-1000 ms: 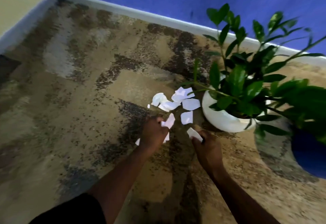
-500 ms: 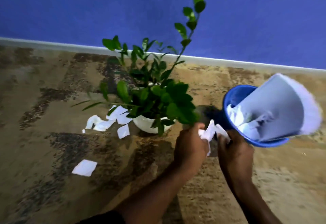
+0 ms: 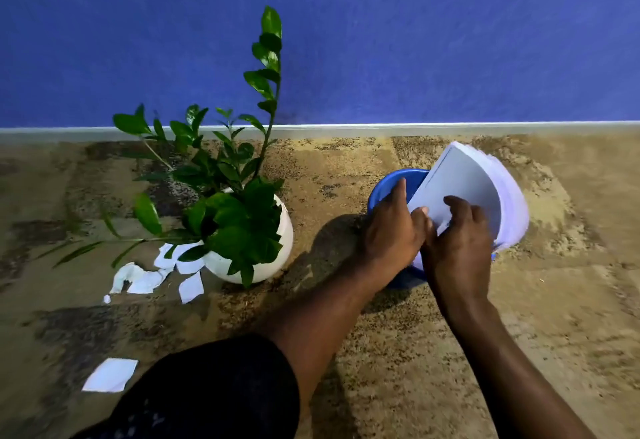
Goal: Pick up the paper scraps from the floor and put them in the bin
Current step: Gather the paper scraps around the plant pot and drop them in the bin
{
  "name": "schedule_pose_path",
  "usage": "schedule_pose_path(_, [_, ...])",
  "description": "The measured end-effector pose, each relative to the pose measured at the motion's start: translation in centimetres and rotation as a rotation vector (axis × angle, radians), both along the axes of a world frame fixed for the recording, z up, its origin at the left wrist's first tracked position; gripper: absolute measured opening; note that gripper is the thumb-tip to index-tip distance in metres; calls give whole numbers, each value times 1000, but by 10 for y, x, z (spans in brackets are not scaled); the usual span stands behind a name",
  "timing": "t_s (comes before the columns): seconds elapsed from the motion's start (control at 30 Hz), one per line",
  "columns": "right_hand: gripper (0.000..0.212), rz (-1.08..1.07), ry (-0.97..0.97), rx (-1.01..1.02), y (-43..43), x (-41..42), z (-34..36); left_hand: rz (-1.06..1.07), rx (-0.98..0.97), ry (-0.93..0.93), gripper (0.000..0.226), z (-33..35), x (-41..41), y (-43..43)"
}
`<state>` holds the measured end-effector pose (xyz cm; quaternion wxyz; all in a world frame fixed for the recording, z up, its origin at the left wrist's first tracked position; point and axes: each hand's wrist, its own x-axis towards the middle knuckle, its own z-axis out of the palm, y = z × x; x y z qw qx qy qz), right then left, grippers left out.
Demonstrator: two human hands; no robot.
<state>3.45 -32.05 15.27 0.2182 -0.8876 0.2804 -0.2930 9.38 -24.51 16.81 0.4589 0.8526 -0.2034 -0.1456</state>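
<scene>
One paper scrap (image 3: 110, 375) lies alone on the speckled floor (image 3: 554, 300) at the near left. More paper scraps (image 3: 145, 279) sit beyond it, against a white pot (image 3: 280, 241) holding a leafy plant (image 3: 235, 203). To the right stands the blue bin (image 3: 382, 191), with a thick sheaf of white paper (image 3: 464, 182) leaning out of it. The left hand (image 3: 391, 231) and right hand (image 3: 457, 248) meet over its near rim, touching the sheaf. Whether either grasps a scrap cannot be told.
</scene>
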Motion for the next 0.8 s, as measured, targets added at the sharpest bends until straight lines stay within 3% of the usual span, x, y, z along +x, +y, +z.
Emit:
schedule_pose_path(0.27, [33, 260, -12, 96, 98, -6, -41, 222, -10, -88, 51, -59, -22, 114])
schedule_pose_path(0.47, [35, 429, 249, 198, 204, -8, -96, 381, 267, -73, 37, -122, -42, 266])
schedule_pose_path(0.6, [35, 576, 366, 276, 258, -5, -127, 513, 403, -59, 48, -157, -48, 354])
schedule_pose_path(0.73, [32, 680, 415, 252, 303, 4, -151, 514, 623, 88, 41, -187, -44, 414])
schedule_pose_path(0.8, [31, 686, 440, 226, 317, 12, -163, 490, 727, 136, 53, -192, -41, 427])
